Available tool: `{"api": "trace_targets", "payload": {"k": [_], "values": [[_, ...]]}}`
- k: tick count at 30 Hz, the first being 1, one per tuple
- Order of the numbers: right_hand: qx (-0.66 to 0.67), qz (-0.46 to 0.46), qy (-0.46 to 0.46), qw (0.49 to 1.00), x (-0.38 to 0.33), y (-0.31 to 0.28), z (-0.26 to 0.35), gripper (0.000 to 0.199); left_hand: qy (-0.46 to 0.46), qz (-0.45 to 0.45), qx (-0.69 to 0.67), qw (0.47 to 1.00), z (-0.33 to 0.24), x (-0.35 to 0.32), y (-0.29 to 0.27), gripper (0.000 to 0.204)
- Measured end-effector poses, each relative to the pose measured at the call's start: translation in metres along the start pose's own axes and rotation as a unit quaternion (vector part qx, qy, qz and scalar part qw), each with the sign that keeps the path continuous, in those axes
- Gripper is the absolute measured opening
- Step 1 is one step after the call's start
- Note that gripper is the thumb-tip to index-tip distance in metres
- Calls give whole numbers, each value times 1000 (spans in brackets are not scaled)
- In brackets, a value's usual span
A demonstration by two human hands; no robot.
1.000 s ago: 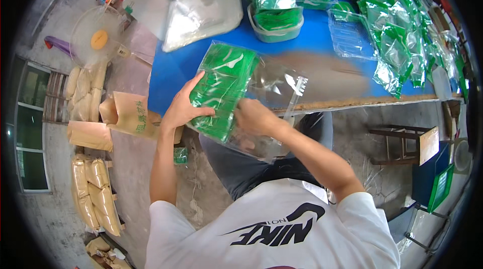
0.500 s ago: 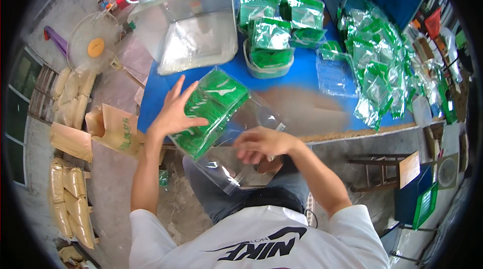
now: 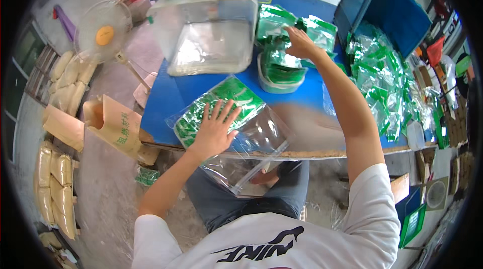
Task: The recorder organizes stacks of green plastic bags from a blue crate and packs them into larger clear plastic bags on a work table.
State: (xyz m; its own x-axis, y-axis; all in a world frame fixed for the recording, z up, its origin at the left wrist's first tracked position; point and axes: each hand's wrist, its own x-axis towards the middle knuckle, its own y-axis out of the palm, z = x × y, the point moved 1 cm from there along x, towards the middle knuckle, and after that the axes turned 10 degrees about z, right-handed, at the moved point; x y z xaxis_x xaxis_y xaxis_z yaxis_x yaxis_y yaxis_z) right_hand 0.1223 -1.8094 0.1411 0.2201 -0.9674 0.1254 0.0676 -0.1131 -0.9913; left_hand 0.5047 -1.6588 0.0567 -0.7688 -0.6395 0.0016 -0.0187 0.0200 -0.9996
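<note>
A large clear plastic bag [image 3: 261, 133] lies on the near part of the blue tabletop, with flat green packets [image 3: 236, 98] inside it. Its unfilled end hangs over the table edge. My left hand [image 3: 214, 130] presses on the bag with fingers spread. Farther back, my right hand [image 3: 302, 46] reaches over a clear plastic tub [image 3: 282, 87] that holds stacked green packets [image 3: 284, 65]. Its fingers and thumb are apart around the top of the stack. Whether they touch a packet is hard to make out.
Beyond the bag stands a translucent bin [image 3: 214, 47]. A heap of loose green packets [image 3: 377, 78] spills from a blue crate [image 3: 387, 7] at the right. A fan [image 3: 103, 32] and paper sacks [image 3: 113, 123] are on the left. A blurred brownish patch covers the table's near middle.
My right hand has left the bag's mouth and moved up to the packets in the tub. The bag now lies on the table, and my left hand has shifted onto it.
</note>
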Motion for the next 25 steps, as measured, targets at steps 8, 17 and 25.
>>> {"api": "trace_targets", "payload": {"k": [8,17,25], "values": [[-36,57,4,998,0,-17,1,47,-1,-24,-18,1000,0,-3,-8,69],[1,77,-27,997,-12,-54,8,28,12,-27,-40,999,4,-2,-2,69],[31,19,-72,997,-71,-195,86,34,-27,45,67,996,57,-11,-26,77]]}}
